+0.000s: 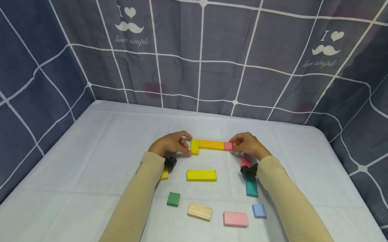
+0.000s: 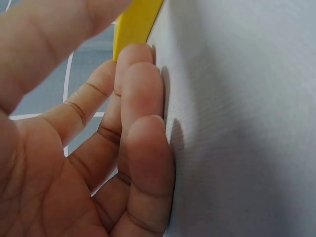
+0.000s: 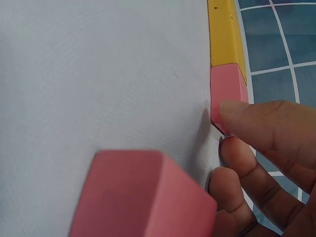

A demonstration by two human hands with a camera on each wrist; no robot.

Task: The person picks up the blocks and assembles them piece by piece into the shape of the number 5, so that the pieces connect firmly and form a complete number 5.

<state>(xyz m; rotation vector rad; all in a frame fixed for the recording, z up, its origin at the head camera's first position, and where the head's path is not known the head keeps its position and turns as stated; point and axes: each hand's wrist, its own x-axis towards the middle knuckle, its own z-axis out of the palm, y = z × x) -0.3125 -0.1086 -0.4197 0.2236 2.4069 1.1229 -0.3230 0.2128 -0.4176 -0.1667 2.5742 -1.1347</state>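
Near the far side of the table, my left hand (image 1: 174,142) holds a short yellow block (image 1: 195,147) from its left, thumb at the near end and index finger at the far end. Its other fingers (image 2: 150,153) bend along the cloth. A longer orange-yellow block (image 1: 211,145) runs sideways from that block to a small pink block (image 1: 227,146). At the row's right end my right hand (image 1: 247,144) pinches the pink block, the thumb (image 3: 237,112) showing on its face. Another pink block (image 3: 133,192) lies closer to the right wrist camera.
Nearer me lie a yellow block (image 1: 202,175), a green square (image 1: 173,199), a wooden block (image 1: 200,211), a larger pink block (image 1: 235,219) and a blue one (image 1: 259,210). A teal block (image 1: 251,186) lies by the right wrist. Another yellow block (image 1: 165,174) is partly behind the left sleeve.
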